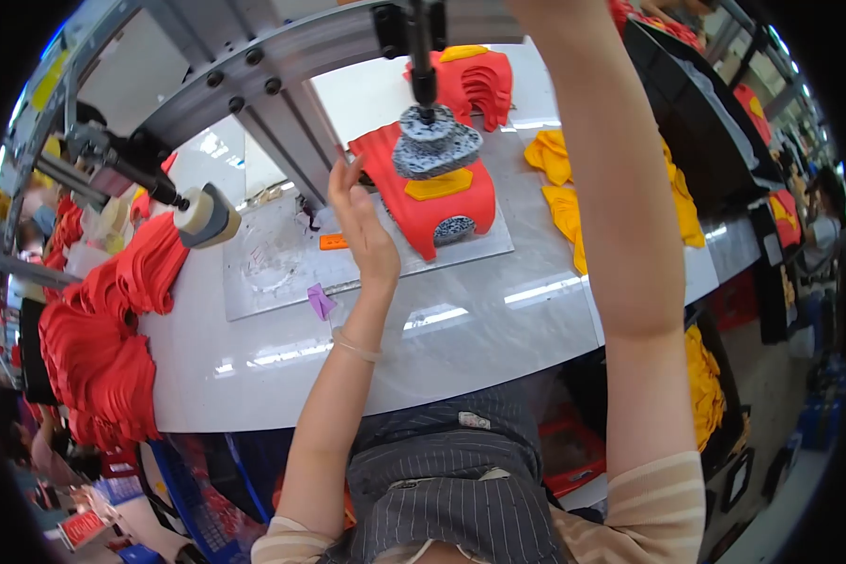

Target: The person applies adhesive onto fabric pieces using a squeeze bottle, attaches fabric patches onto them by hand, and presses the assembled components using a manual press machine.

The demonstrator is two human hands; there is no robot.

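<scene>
My left hand (367, 230) stands at the left side of a red moulded piece (404, 193), its fingers stretched out and nothing visible in them. Whether the fingertips touch the piece's edge I cannot tell. The red piece, which has a yellow patch (439, 185), lies over a black-and-white speckled form (454, 228) on a metal base plate (479, 252). Just above it, a speckled press pad (437, 143) hangs from a rod and hides part of it. My right arm reaches up past the top edge, so that hand is out of sight.
Stacked red pieces (99, 362) lie at the left, more red pieces (484, 85) behind the press. Yellow pieces (564, 211) lie beneath my right arm. A second pad (209, 218) sticks out at the left of the metal frame (287, 132). A purple scrap (321, 302) lies on the plate's edge.
</scene>
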